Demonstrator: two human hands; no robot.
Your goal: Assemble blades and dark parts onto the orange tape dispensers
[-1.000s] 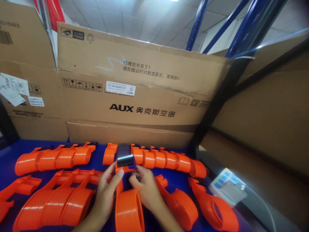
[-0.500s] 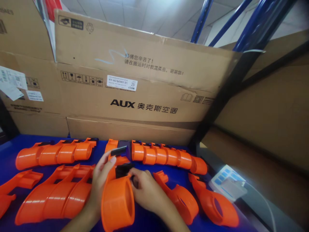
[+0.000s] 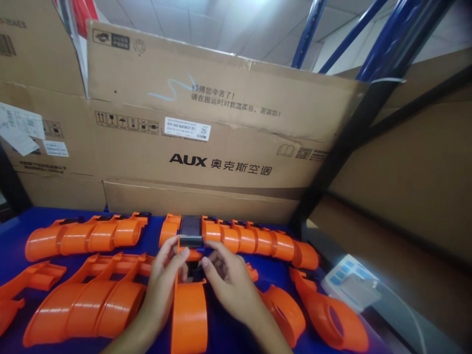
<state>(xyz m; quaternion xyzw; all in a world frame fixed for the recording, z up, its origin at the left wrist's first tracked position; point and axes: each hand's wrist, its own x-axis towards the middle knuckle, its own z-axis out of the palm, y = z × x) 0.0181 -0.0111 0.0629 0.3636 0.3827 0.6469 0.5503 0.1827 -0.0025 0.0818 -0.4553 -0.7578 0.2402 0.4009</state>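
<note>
In front of me, an orange plastic holder point(image 3: 190, 314) with a wide ring at its lower end is held upright. A black piece point(image 3: 191, 241) sits across its top, with a small dark blue bit at the right edge. My left hand point(image 3: 167, 268) grips the holder's upper part from the left, its thumb on the orange face. My right hand point(image 3: 226, 278) is curled at the right side, index fingertip by the black piece and thumb close to the stem. The tips of its other fingers are hidden. Behind the top lies a dark flat rectangular piece point(image 3: 191, 225).
Similar orange holders stand in rows on the blue surface point(image 3: 155, 223): a back-left row point(image 3: 75, 237), a back-right row point(image 3: 247, 239) and a front-left group point(image 3: 86, 305). Single ones lie at right point(image 3: 332, 319). A white-and-blue device point(image 3: 350, 282) with a cable sits far right. Cardboard point(image 3: 221, 137) walls the back.
The held holder has turned from tilted to straighter, its ring facing me less. My right hand has moved up and right, from the black lower part to the holder's upper right side.
</note>
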